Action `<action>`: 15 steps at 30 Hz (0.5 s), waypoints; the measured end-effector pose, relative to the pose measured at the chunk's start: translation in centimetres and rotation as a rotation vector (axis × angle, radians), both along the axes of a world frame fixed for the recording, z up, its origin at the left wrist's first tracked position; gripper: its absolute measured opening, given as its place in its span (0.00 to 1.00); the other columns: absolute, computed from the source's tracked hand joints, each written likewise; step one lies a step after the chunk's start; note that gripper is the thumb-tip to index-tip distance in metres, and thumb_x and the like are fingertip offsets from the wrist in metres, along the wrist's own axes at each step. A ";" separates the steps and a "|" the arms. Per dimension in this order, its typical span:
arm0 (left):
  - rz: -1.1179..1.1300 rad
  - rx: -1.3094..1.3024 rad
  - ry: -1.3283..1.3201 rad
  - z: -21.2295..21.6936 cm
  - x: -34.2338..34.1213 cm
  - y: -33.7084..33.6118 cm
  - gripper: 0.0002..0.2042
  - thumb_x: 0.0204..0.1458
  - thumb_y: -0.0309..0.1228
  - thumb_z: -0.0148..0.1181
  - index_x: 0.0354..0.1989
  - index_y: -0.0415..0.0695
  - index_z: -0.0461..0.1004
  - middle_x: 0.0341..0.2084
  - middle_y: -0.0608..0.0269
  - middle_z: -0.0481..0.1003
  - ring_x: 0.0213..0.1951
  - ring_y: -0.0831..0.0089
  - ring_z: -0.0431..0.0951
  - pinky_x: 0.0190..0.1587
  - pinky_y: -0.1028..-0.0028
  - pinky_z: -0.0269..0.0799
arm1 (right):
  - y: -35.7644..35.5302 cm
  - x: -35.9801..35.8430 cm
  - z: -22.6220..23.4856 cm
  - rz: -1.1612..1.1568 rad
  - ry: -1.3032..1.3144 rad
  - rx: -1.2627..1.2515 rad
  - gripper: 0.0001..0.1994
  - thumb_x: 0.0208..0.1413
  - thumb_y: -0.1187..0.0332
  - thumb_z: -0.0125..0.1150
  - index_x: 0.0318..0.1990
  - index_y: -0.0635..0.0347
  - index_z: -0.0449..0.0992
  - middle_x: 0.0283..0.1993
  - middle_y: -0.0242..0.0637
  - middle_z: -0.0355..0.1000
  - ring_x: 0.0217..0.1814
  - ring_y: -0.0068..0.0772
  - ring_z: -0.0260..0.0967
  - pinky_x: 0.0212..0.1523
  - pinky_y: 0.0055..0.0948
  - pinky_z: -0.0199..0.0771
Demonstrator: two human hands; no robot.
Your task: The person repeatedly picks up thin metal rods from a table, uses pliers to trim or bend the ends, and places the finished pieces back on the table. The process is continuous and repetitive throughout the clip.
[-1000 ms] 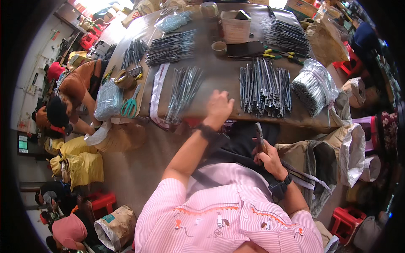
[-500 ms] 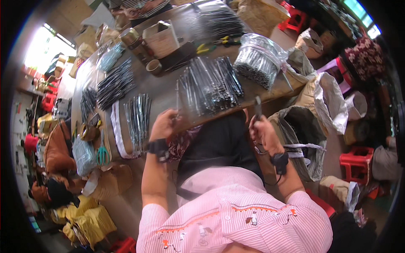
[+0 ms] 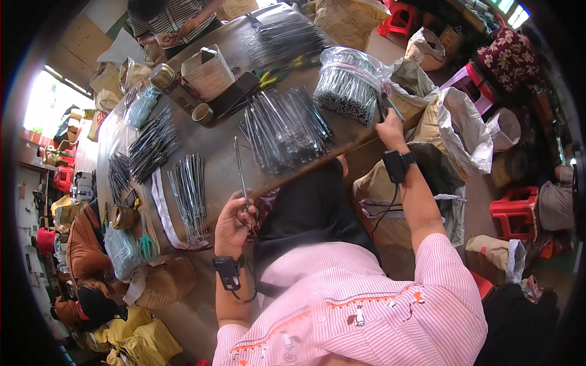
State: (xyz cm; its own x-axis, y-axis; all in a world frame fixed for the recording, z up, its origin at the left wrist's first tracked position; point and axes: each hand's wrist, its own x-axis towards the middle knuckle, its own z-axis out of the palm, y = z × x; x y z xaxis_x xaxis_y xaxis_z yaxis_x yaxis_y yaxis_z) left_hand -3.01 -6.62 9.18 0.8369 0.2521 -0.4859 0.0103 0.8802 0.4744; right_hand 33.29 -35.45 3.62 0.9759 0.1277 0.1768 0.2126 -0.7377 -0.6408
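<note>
Upright in the fingers of my left hand (image 3: 237, 218) is a thin metal rod (image 3: 240, 160), its far end over the table. My right hand (image 3: 391, 129) is closed at the table's right edge around a small dark tool (image 3: 383, 105) whose kind I cannot make out. It is beside a thick bundle of silvery rods (image 3: 342, 97) wrapped in clear plastic; whether the tool touches the bundle I cannot tell. Between my hands, a wide pile of loose metal rods (image 3: 284, 131) lies near the table edge. A smaller row of rods (image 3: 188, 192) lies left of my left hand.
The brown table (image 3: 213, 143) also bears dark rods (image 3: 152, 143), a carton (image 3: 209, 73), a cup (image 3: 202, 113), yellow-handled pliers (image 3: 268, 78) and teal scissors (image 3: 147, 245). Open sacks (image 3: 458, 131) stand at right, near a red stool (image 3: 516, 210). Another person (image 3: 174, 24) is across the table.
My right hand has moved up and away to the bundle's side, carrying the dark tool. My left hand has come nearer to me, and the rod in it now shows clearly. The view has shifted slightly.
</note>
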 end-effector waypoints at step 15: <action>0.018 0.275 0.063 1.1 -2.9 -0.6 0.14 0.52 0.20 0.59 0.48 0.37 0.71 0.30 0.61 0.75 0.28 0.75 0.77 0.25 0.87 0.73 | -3.5 0.6 2.3 0.348 1.062 1.384 0.06 0.58 0.71 0.58 0.39 0.64 0.74 0.30 0.33 0.71 0.30 0.28 0.70 0.35 0.31 0.76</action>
State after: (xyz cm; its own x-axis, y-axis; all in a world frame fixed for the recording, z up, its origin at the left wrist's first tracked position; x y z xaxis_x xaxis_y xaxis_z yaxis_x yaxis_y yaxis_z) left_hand -5.87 -7.21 10.24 0.8014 0.3961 -0.4482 0.0330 0.7189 0.6944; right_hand 33.91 -39.00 5.91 0.6942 0.6526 -0.3035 -0.6525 0.3927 -0.6481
